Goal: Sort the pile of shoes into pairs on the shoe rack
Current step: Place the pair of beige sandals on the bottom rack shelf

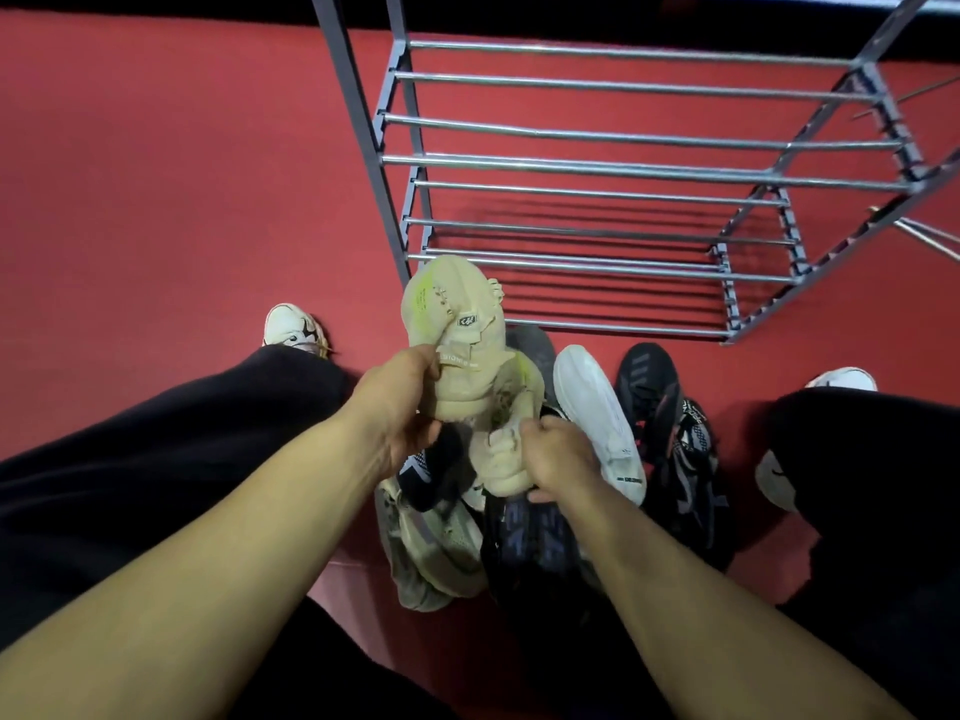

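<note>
Left hand (400, 402) grips one beige shoe (457, 324); right hand (558, 459) grips a second beige shoe (501, 459), just beside the first. Beneath both hands: the pile (519, 537) on the floor (156, 200). Beyond the hands: the rack (597, 168). White shoe (597, 407) right of the right hand.

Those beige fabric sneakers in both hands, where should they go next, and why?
Probably forward onto the grey metal shoe rack: the left hand and right hand each grip a matching beige fabric sneaker, and its rails just ahead hold nothing.
</note>
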`<state>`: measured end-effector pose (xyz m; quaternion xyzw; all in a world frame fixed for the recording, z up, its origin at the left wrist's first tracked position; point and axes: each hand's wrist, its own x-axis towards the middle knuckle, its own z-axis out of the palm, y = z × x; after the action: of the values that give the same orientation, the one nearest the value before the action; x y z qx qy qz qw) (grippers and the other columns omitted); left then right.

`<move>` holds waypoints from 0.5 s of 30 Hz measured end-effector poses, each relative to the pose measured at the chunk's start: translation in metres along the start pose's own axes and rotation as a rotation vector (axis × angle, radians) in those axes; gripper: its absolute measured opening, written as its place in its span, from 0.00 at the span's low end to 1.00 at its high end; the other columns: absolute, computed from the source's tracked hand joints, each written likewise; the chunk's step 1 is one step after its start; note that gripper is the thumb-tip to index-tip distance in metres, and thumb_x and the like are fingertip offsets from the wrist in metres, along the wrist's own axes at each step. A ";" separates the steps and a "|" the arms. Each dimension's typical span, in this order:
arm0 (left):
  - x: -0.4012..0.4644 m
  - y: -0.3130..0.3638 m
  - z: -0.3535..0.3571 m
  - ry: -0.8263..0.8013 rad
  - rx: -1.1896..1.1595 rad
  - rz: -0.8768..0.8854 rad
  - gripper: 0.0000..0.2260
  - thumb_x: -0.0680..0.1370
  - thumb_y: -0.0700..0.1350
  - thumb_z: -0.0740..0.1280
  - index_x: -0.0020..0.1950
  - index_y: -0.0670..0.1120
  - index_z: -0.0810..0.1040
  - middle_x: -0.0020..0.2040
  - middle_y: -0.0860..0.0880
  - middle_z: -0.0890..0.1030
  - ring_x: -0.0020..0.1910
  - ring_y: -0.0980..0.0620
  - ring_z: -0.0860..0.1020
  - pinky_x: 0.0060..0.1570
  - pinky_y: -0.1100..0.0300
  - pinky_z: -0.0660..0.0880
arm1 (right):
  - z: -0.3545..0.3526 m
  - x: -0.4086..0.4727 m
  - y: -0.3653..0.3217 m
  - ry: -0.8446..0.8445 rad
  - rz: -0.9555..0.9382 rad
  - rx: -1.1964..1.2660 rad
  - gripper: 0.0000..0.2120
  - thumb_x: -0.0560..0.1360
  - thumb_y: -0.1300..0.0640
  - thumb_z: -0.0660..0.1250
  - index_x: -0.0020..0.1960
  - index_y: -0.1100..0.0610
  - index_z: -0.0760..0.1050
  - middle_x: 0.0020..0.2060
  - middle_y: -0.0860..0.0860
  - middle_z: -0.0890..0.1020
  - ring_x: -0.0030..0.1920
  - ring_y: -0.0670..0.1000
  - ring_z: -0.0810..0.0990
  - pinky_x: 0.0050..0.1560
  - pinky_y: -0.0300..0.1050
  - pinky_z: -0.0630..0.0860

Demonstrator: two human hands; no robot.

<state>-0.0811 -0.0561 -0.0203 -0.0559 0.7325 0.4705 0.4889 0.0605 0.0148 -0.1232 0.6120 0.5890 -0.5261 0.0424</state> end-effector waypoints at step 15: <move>0.022 -0.057 0.016 -0.104 0.181 -0.041 0.11 0.77 0.35 0.57 0.44 0.45 0.77 0.37 0.48 0.78 0.34 0.52 0.76 0.33 0.59 0.77 | -0.048 -0.004 0.044 -0.060 0.154 0.635 0.15 0.79 0.63 0.60 0.62 0.49 0.72 0.58 0.54 0.79 0.56 0.57 0.80 0.48 0.54 0.81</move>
<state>-0.0508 -0.0673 -0.0746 -0.0021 0.7443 0.3948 0.5386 0.1237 0.0308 -0.1245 0.6218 0.3458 -0.6965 -0.0937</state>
